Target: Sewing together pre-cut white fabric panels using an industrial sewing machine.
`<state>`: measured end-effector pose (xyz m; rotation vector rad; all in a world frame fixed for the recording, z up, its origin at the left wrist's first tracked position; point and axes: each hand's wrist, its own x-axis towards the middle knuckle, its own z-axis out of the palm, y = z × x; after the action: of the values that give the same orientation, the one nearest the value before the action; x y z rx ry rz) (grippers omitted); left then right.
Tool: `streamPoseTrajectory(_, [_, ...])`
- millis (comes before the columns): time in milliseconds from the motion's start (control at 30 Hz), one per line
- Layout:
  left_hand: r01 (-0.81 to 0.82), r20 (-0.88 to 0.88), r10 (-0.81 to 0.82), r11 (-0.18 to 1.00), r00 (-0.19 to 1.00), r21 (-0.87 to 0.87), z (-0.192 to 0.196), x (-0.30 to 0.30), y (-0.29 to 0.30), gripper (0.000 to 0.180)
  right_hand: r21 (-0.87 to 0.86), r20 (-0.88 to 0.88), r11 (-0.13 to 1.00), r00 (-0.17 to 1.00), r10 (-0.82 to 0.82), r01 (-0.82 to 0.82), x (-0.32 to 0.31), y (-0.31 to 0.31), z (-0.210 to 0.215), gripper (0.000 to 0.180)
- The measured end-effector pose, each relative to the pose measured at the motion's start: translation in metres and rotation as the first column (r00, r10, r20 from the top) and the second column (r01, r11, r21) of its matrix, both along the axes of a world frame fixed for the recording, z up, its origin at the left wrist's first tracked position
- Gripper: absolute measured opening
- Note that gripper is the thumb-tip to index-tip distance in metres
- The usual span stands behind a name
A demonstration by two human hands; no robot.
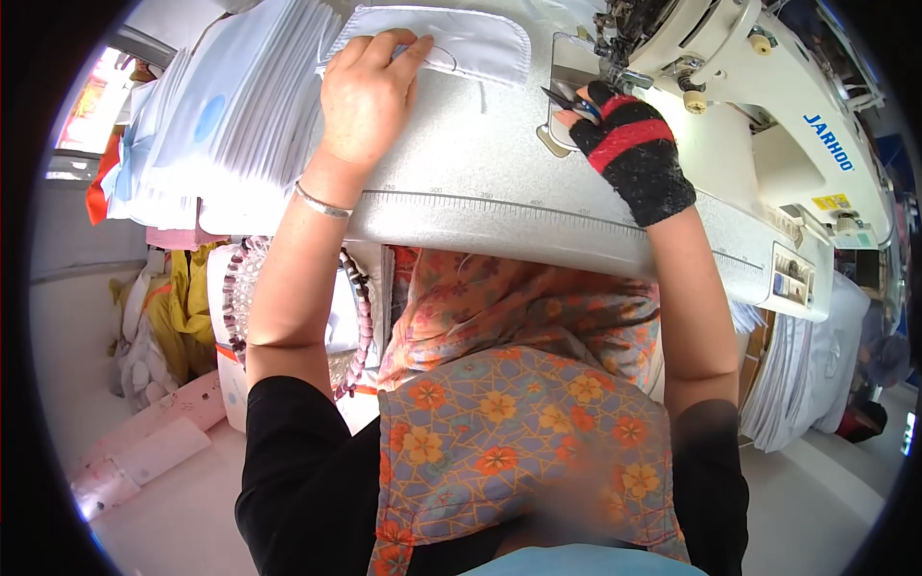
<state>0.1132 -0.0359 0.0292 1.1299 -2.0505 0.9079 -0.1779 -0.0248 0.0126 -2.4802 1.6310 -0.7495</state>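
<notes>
My left hand (370, 96), bare with a silver bangle at the wrist, is closed on the left end of a white fabric piece (480, 38). That piece has rounded corners and stitching along its edge, and it lies flat on the sewing table (461, 144). A dark loose thread curves over it beside my fingers. My right hand (629, 139) wears a black and red fingerless glove. It grips small thread snips (573, 104), blades pointing left, beside the needle area of the sewing machine (797, 115). The fingertips around the snips are partly hidden.
A tall stack of white and pale blue fabric pieces (240, 106) stands left of my left hand. The machine's head and arm rise at the right. A ruler strip (490, 204) runs along the table's front. More white fabric (807, 355) hangs at lower right.
</notes>
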Motion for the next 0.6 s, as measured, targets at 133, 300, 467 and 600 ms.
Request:
streamPoseTrajectory(133, [0.012,-0.001,-0.012,1.000,1.000,-0.003,0.001,-0.004,-0.002,0.031,0.004,-0.156,1.000,0.988,-0.020,0.021,0.007,-0.010,0.006,0.044])
streamPoseTrajectory(300, [0.089,-0.126,-0.090,0.996,0.988,-0.011,-0.001,-0.004,-0.012,0.026,-0.115,-0.188,0.992,0.982,0.028,-0.050,0.008,-0.005,0.016,0.031])
streamPoseTrajectory(467, [0.531,-0.936,-0.158,0.788,-0.315,-0.312,0.028,-0.026,0.004,0.017,-0.235,-0.144,0.970,0.989,0.031,-0.065,-0.045,0.026,-0.008,0.021])
streamPoseTrajectory(600, [0.739,-0.974,-0.026,0.647,-0.227,-0.189,0.034,0.019,0.090,0.009,-0.030,-0.060,0.982,0.980,-0.188,0.186,-0.092,0.065,-0.021,0.029])
